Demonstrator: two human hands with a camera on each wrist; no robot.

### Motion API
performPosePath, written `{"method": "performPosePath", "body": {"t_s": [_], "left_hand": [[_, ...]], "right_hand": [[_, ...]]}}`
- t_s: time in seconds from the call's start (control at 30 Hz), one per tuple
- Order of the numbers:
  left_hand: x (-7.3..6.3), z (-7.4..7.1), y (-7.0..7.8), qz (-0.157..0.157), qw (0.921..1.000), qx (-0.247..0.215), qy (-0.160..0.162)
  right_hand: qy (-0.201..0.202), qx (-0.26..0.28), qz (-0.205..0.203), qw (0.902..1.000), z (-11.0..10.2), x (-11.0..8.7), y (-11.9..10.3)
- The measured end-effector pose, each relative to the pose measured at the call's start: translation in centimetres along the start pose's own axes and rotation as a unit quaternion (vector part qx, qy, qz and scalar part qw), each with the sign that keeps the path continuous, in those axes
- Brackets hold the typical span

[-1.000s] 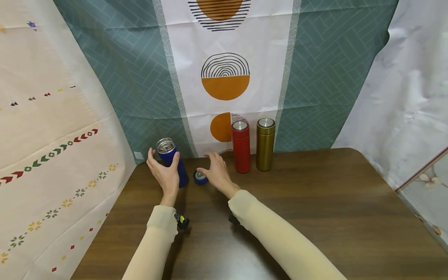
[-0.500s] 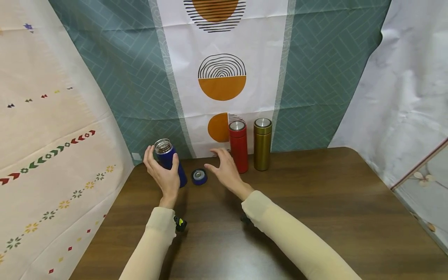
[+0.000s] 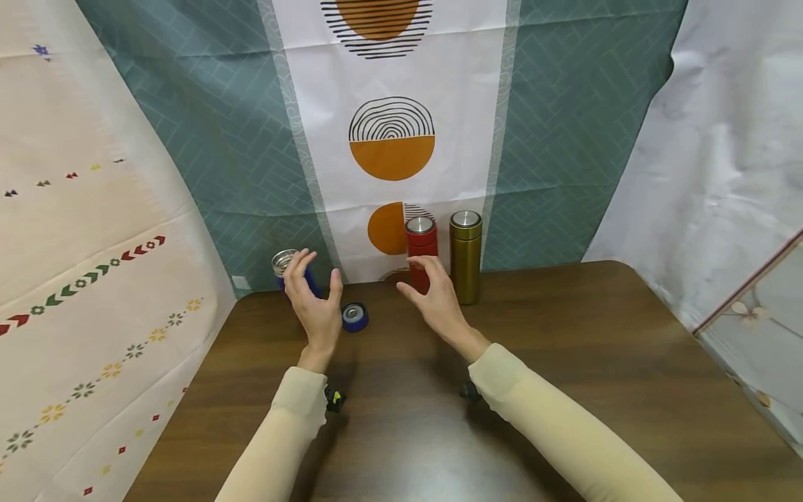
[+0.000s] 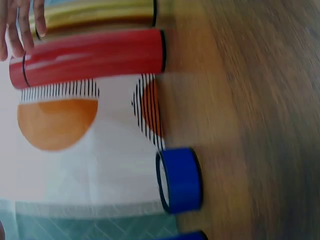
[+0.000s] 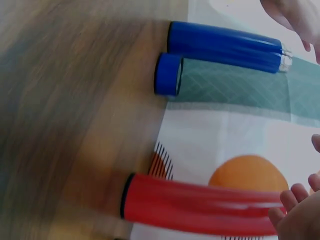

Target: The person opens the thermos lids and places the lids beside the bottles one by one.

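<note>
In the head view my left hand (image 3: 318,314), fingers bent and thumb apart, is in front of the blue thermos (image 3: 284,261) and partly hides it. That thermos stands upright without its lid, its steel neck bare. Beside it on the table lies its blue lid (image 3: 354,317), inner side up. My right hand (image 3: 441,303) holds nothing and covers the lower part of the red thermos (image 3: 421,244), its thumb and fingers spread apart. Right of that stands a gold thermos (image 3: 465,268). Both of these have their lids on. The right wrist view shows the blue thermos (image 5: 225,47) apart from the left hand.
The brown wooden table (image 3: 401,418) reaches back to a patterned cloth (image 3: 552,153) hanging behind the thermoses. Pale cloth (image 3: 94,279) hangs at the left side, and a white marbled sheet (image 3: 728,174) at the right.
My left hand has let go of the blue thermos and moved right. The right hand has drawn away from the lid toward the red thermos. The head view has shifted slightly.
</note>
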State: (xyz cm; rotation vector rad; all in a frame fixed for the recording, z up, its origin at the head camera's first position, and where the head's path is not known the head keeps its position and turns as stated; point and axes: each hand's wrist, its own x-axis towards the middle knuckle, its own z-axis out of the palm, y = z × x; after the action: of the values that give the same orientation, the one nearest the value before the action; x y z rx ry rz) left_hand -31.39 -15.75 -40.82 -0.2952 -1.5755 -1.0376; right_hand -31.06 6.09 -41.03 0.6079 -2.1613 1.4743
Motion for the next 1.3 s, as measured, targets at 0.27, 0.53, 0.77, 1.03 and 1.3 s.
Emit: {"method": "performPosePath", "body": {"t_s": [0.27, 0.53, 0.77, 1.03, 1.3], "left_hand": [[0.2, 1.7, 5.6, 0.020, 0.9964, -0.063, -0.054], [-1.0, 3.2, 5.8, -0.001, 0.9817, -0.113, -0.153], [-1.5, 4.9, 5.8, 0.010, 0.9678, -0.126, -0.217], [-1.4, 5.8, 7.1, 0.023, 0.9543, -0.128, -0.269], [-1.7, 6.7, 8.2, -0.010, 0.9454, -0.123, -0.302]], "right_hand": [[0.032, -0.001, 0.004, 0.9995, -3.7, -1.5, 0.5], [0.051, -0.013, 0.035, 0.9980, -6.5, -3.0, 1.9], [0.056, -0.022, 0.057, 0.9966, -8.9, -3.2, 2.6], [0.034, -0.053, 0.070, 0.9956, -10.6, -3.2, 3.4], [0.024, -0.064, 0.097, 0.9930, -11.5, -2.9, 4.8]]}}
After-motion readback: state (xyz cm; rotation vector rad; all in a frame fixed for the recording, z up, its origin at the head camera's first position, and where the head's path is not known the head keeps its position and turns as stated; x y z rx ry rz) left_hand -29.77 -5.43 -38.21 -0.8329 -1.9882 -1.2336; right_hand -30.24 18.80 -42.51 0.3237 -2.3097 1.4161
